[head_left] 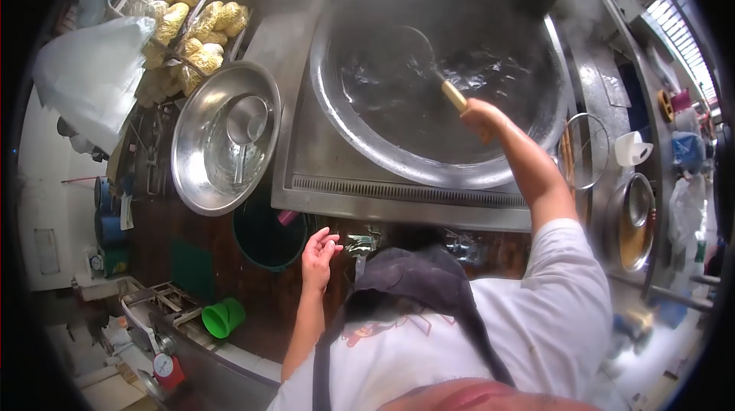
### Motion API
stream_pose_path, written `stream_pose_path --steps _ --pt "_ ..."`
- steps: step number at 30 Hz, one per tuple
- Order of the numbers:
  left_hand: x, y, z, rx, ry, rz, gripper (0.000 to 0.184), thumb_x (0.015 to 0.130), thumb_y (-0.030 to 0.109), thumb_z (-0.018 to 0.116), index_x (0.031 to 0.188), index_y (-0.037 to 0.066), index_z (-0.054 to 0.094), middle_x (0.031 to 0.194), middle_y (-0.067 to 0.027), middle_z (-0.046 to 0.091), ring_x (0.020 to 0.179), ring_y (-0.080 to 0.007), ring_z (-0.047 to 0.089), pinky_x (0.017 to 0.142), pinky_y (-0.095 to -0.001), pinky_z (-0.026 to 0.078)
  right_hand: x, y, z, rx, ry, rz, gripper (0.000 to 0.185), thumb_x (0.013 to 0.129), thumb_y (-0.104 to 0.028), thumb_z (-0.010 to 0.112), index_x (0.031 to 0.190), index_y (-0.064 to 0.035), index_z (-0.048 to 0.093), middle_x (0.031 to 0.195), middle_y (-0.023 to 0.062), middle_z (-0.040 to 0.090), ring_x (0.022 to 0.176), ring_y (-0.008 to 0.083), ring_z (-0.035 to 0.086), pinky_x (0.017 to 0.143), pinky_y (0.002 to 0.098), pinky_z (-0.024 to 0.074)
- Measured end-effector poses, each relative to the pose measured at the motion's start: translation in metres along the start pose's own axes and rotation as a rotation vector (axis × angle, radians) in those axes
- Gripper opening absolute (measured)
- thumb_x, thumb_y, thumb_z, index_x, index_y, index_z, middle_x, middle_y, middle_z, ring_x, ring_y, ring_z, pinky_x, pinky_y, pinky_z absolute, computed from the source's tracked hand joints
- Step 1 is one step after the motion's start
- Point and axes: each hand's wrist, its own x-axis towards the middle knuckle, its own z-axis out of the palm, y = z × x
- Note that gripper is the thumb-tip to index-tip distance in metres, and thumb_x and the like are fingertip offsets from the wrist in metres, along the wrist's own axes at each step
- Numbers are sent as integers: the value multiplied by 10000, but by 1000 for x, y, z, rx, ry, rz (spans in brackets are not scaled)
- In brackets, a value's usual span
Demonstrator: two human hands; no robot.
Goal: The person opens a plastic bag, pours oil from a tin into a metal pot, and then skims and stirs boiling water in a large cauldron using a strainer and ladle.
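Note:
My right hand (484, 119) is wrapped round the wooden handle of a wire strainer (453, 94). The strainer's round rim reaches over the dark, steaming liquid in a wide metal cauldron (360, 132). Its basket is hard to make out through the steam, so I cannot tell how deep it sits. Low on the left, my left hand (318, 256) hangs in front of the stove edge, fingers loosely bent and apart, with nothing in it. To its upper left stands a large steel basin (195, 154) with a metal ladle (247, 122) lying inside.
Bags of yellow noodles (218, 22) fill a rack at the upper left beside a white plastic bag (96, 74). A dark bin (268, 239) stands below the basin, and a green bucket (223, 318) lower left. On the right are a wire ring (609, 152) and a metal pan (626, 236).

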Motion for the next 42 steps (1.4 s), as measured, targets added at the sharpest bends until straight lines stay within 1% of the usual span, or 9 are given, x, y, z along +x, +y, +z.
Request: stream_pose_path --steps 3,5,9,16,26,28,30,35,42 --pt "-15 2 -17 -38 -34 12 374 981 69 572 1340 -13 509 1136 -126 664 915 -166 671 825 -286 539 -53 -15 31 80 -36 -51 135 649 -94 713 763 -23 722 676 128 692 599 210 681 544 372 551" --pt "-27 4 -31 -43 -57 26 362 981 53 574 1333 -13 516 1127 -119 665 917 -160 664 824 -281 533 -92 -31 53 415 -108 69 87 662 -60 727 666 -21 649 621 77 647 577 175 651 486 361 518" --pt "-49 -9 -75 -11 -119 103 385 982 116 588 1341 -6 519 1130 -119 673 909 -174 680 836 -300 546 -147 -41 114 907 -208 34 154 858 -120 709 818 -46 580 668 36 563 521 144 566 430 338 467" --pt "-95 -34 -153 -11 -161 135 372 985 112 584 1335 -1 527 1133 -116 677 907 -173 679 831 -302 545 -291 -131 187 1071 -1 23 195 884 -135 676 927 -73 496 696 16 537 528 126 558 451 318 487" --pt "-125 -55 -186 -50 -277 21 358 982 87 597 1320 -9 533 1131 -122 668 916 -166 666 825 -285 543 -407 -210 283 780 353 90 266 930 -138 626 1098 -26 452 715 91 589 496 165 583 456 341 488" --pt "-125 -56 -183 -37 -302 42 356 985 103 595 1321 1 537 1129 -114 671 918 -167 667 833 -288 542 -389 -190 329 357 600 -7 410 933 -159 613 1282 -26 443 866 257 669 711 404 670 639 503 543" --pt "-122 -56 -178 -32 -315 57 355 988 106 586 1323 4 535 1125 -105 674 921 -166 671 848 -294 547 -361 -164 372 145 689 -51 454 947 -160 575 1347 -20 413 895 281 668 812 469 651 703 559 526" --pt "-122 -51 -161 -26 -339 73 365 983 121 601 1323 3 538 1138 -109 670 926 -176 669 855 -302 539 -346 -151 372 -89 645 -132 388 1014 -143 417 1385 -31 390 923 229 644 756 435 661 645 540 536" --pt "-111 -59 -116 19 -287 30 374 978 115 612 1325 -3 538 1125 -115 667 935 -171 661 844 -294 547 -297 -103 394 -13 572 -139 390 1000 -159 441 1373 -54 400 938 221 652 771 443 662 634 547 532"
